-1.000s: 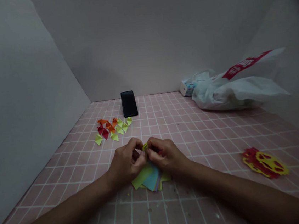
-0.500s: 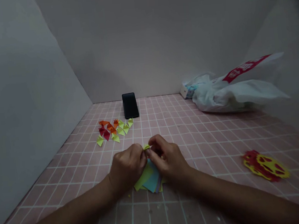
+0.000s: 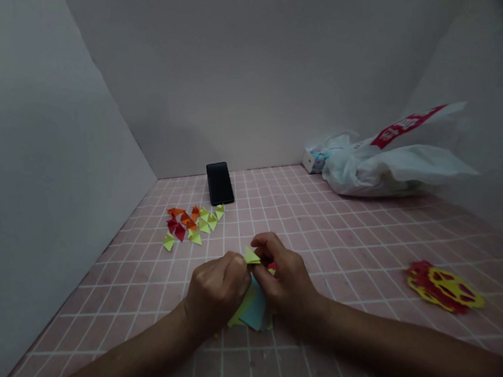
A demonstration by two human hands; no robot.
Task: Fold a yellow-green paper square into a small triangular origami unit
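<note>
Red-lettered plastic bag (image 3: 392,161), writing unreadable

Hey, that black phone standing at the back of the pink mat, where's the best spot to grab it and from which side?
Probably grip the black phone by its two long side edges, near the top, coming from above and in front. It stands nearly upright against the back wall, so its back seems closed off, while both narrow edges are free, with the folded paper triangles lying apart to its front left.

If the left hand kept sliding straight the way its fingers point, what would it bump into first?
The left hand points right, toward the right hand, and their fingertips already meet on the small yellow-green folded paper. So it would likely press into that paper and the right hand's fingers at once.
</note>
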